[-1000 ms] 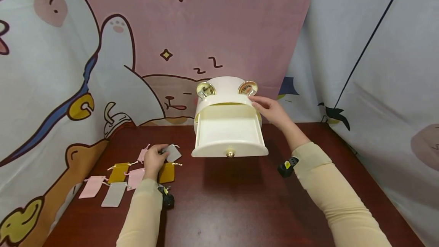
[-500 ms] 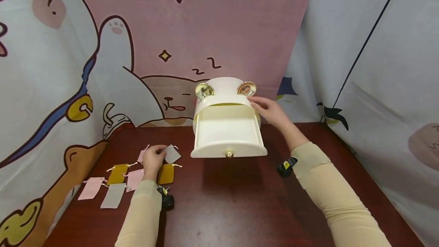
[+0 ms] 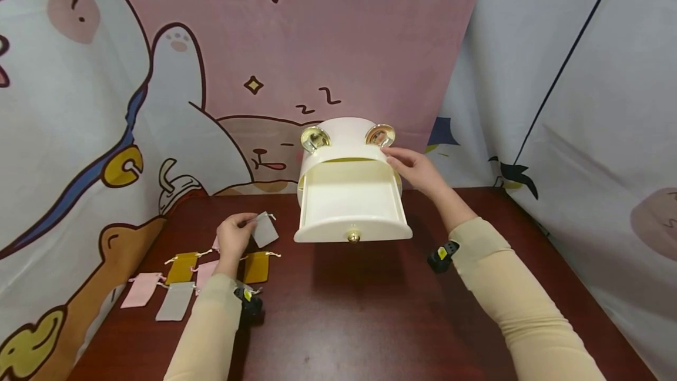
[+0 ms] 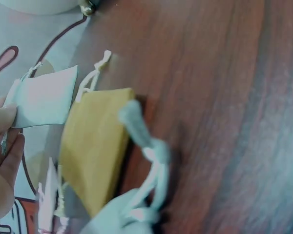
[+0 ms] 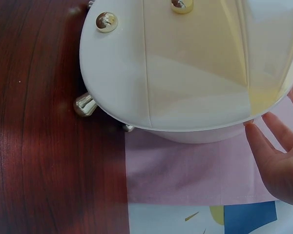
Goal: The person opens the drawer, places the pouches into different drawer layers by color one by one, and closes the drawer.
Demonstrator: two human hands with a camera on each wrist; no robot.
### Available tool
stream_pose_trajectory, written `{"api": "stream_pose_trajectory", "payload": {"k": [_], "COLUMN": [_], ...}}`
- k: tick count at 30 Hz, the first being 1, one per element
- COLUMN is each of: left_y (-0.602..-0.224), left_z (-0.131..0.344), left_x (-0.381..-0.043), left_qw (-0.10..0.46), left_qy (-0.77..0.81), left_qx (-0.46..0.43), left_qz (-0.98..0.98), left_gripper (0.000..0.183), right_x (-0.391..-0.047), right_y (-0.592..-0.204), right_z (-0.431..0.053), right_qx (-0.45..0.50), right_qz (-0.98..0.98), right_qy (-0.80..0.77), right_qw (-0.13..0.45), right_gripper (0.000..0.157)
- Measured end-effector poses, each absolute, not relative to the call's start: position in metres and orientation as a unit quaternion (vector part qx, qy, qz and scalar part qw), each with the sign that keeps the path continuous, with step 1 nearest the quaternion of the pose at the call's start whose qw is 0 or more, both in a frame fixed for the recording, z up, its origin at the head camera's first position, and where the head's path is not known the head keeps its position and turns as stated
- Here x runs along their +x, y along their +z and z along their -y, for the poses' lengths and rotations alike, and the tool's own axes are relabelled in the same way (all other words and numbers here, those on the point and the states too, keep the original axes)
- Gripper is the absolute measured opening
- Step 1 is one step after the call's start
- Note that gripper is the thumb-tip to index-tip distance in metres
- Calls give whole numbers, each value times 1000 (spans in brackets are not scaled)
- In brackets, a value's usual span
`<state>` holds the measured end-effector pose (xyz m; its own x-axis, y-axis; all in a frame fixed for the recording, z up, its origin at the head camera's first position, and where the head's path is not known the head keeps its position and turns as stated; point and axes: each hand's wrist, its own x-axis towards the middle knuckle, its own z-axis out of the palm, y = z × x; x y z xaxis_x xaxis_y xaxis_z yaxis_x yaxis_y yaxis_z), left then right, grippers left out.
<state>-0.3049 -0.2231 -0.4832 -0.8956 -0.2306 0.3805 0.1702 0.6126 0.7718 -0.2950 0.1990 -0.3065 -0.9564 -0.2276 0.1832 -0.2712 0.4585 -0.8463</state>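
In the head view my left hand (image 3: 234, 236) pinches a grey drawstring pouch (image 3: 266, 231) by its edge. The left wrist view shows this pouch (image 4: 46, 97) raised between thumb and fingers, its flat face visible. A mustard pouch (image 3: 257, 267) lies just below it on the table. My right hand (image 3: 416, 171) touches the right side of a cream storage box (image 3: 349, 132) with its fingertips. The box's upper drawer (image 3: 353, 233) is pulled out, with nothing visible inside. In the right wrist view the relaxed fingers (image 5: 260, 141) meet the box's rim.
More pouches lie at the left of the brown table (image 3: 338, 322): a pink pouch (image 3: 143, 289), a grey pouch (image 3: 175, 301) and a mustard pouch (image 3: 182, 267), among several. Two round gold-rimmed ornaments sit atop the box. A printed cloth (image 3: 370, 34) hangs behind.
My left hand has lifted the grey pouch slightly from the table and tilted it more upright. The right hand and the box have stayed in place.
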Motion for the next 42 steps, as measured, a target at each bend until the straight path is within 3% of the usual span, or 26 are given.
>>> {"api": "stream_pose_trajectory", "payload": {"k": [8, 42], "left_y": [-466, -327], "left_z": [220, 181], "left_x": [-299, -265], "left_qw": [219, 278], "left_qy": [-438, -447], "left_qx": [8, -125], "left_qz": [872, 841], "left_gripper": [14, 17], "right_x": [-325, -328], "right_y": [-337, -339], "right_z": [-213, -213], "right_qx": [143, 148], "right_qz": [856, 852], "right_qy": [496, 501], "right_qw": [37, 37], "right_gripper": [47, 46]}}
